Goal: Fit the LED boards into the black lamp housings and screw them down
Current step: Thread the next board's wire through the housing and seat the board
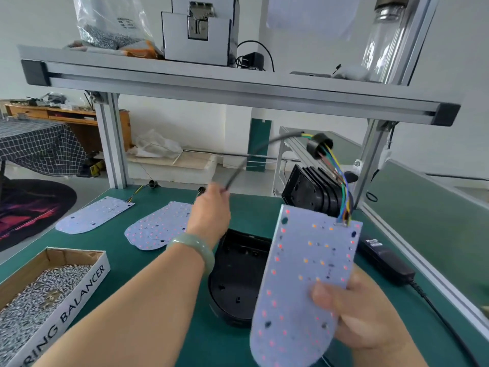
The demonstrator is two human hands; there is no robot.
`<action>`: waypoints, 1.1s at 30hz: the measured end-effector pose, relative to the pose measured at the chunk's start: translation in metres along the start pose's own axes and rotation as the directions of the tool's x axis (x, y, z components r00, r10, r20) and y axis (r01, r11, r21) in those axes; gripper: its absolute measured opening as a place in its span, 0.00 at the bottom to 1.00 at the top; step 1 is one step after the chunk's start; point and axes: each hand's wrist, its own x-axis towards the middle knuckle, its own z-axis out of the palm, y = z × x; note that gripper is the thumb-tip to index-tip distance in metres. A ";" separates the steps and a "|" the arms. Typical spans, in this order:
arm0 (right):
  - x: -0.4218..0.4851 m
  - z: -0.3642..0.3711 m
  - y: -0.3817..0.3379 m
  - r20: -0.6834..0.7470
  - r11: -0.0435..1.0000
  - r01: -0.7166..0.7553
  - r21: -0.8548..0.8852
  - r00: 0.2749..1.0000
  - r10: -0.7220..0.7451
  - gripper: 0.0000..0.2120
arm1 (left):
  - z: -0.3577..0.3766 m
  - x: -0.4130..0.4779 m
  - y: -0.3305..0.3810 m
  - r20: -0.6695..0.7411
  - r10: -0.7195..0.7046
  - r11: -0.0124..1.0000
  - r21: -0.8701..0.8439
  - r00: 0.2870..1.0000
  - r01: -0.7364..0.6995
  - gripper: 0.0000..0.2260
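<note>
My right hand (pixel 354 311) grips a white LED board (pixel 299 282) by its right edge and holds it tilted above the green bench. Coloured wires (pixel 341 181) run up from the board's top edge through a black ring (pixel 318 145) into a black cable (pixel 254 157). My left hand (pixel 209 215) pinches the far end of that cable, lifted over the bench. An open black lamp housing (pixel 235 276) lies on the bench under the board, partly hidden by it. Two more LED boards (pixel 95 214) (pixel 156 226) lie flat to the left.
A cardboard box of small screws (pixel 39 295) stands at the front left. A stack of black housings (pixel 315 192) leans at the back right. A black power adapter (pixel 383 258) with its cord lies along the right. An aluminium shelf frame (pixel 225 86) spans overhead.
</note>
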 end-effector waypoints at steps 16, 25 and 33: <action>0.028 0.007 0.033 -0.566 0.996 -0.092 0.017 0.820 0.085 0.14 | -0.066 -0.042 -0.015 0.031 -0.323 0.754 -0.596 0.946 0.277 0.16; 0.033 0.030 0.059 -0.492 0.979 -0.204 0.017 0.850 0.186 0.19 | -0.061 -0.097 -0.028 0.485 -0.210 0.406 -0.746 0.849 0.527 0.09; 0.034 0.030 0.062 -0.606 0.856 -0.302 -0.420 0.795 -0.017 0.15 | -0.050 -0.115 -0.019 0.599 -0.151 0.535 -0.619 0.786 0.575 0.17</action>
